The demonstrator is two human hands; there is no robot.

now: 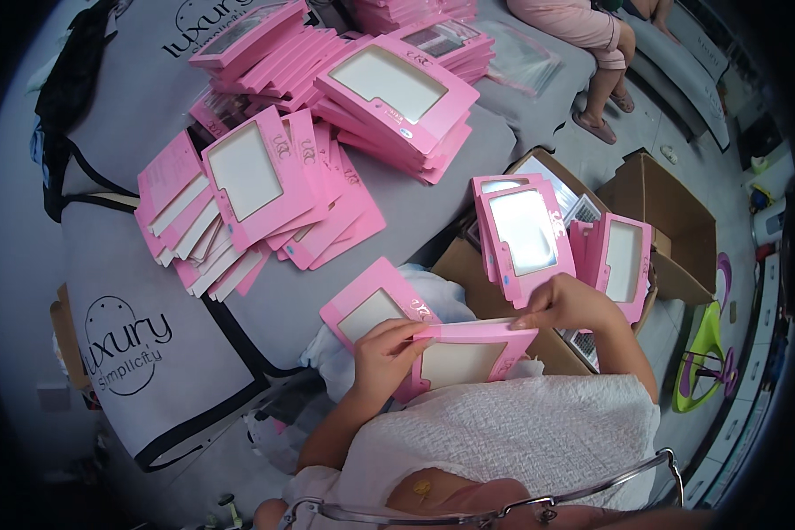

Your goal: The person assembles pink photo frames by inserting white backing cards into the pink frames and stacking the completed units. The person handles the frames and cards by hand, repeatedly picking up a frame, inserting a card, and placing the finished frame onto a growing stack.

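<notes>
Both my hands hold a flat pink box with a clear window (464,358) over my lap. My left hand (384,353) grips its left end, fingers curled over the top edge. My right hand (567,303) pinches its upper right corner. Another pink window box (373,306) lies just behind my left hand. Several finished pink boxes (523,231) stand upright in an open cardboard carton (671,212) to my right.
A grey cushioned surface (415,221) carries fanned piles of flat pink box sleeves (247,190) and a taller stack (397,88). Another person's legs (605,53) rest at the far right. A green stool (707,358) stands on the floor.
</notes>
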